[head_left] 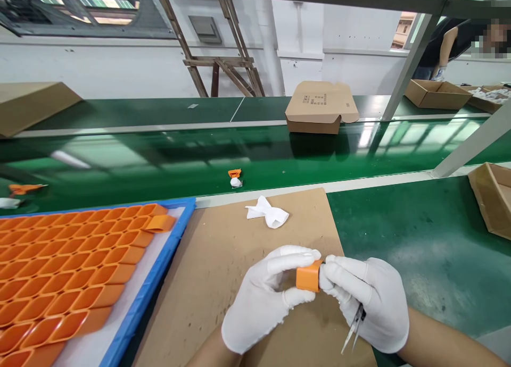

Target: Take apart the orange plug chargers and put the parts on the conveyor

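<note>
The left hand [265,300] is wearing a white glove, and its fingers are grasping a little orange piece [307,277] from above and below. The right hand [371,303] is wearing a white glove too. Its fingers are pinching together at the right end of the orange piece, but they are hiding whatever they may be touching there. That hand is also holding a pointed metal tool [353,328] against its palm, and the tips are pointing down. Both hands are working over a brown cardboard sheet [223,250], and the orange piece is sitting up between them, off the sheet.

A white folded piece [267,213] is lying on the sheet, past the hands. On the left, lots of orange loops [80,260] are filling a tray with a blue rim [181,226]. A small orange and white thing [235,178] is resting on the shiny green belt [179,165].

The orange piece could be slipping out if the smooth gloves are not gripping well, because only the fingertips are holding it. If both hands are pushing too hard, it could be getting squashed. The sharp tips could be poking a glove or scratching something if the right hand is turning, since the tool is sticking out below.
</note>
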Motion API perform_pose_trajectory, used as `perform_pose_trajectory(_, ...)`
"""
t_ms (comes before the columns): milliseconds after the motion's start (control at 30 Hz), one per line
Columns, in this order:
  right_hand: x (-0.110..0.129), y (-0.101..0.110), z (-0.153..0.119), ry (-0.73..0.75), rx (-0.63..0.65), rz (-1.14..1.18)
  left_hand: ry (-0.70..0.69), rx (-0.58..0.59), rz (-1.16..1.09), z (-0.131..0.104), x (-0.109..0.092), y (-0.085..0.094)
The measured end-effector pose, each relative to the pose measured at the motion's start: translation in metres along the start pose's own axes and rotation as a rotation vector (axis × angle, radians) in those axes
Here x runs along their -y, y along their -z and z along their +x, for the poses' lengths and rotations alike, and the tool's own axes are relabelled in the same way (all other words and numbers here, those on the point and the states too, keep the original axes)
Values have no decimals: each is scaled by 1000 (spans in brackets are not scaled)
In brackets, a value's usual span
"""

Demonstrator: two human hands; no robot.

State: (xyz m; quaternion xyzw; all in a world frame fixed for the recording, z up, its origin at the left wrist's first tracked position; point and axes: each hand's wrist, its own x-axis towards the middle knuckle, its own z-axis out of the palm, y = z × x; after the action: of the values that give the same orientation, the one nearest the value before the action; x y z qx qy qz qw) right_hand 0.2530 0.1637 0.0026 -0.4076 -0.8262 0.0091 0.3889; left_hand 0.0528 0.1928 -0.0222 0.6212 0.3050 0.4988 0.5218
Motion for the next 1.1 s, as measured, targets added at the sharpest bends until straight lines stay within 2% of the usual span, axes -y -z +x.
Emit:
perform_pose_trajectory(200,5,0,5,-61,12,-35,90,-51,29,0,-3,-5)
perform_pose_trajectory(333,3,3,5,-98,168,-62,153,-71,-12,-1,-1,-9)
perform_pose_trajectory(400,3,4,4,-106,206,-117,187,-89,-57,-1,0,-11)
perform_pose_trajectory(567,2,3,6,-15,179,-271,273,-170,-139,-1,1,-17)
perform_pose_trajectory(667,0,1,3,23,246,-253,305,-217,-128,-1,1,-18)
perform_pose_trajectory(733,-2,-2,-1,-3,263,-153,335,-235,-149,0,1,-17)
perform_pose_trajectory(800,-6,-3,-6,-98,186,38,351,-239,-182,0,2,-15)
perform_pose_trajectory(900,-13,-3,-6,-408,90,347,296,-201,-168,0,2,-12)
perform_pose_trajectory(1000,-18,-1,3,-732,235,676,158,-138,-77,0,2,-8)
perform_pose_trajectory(1100,-19,2,13,-829,431,1112,40,-49,-40,-1,2,-7)
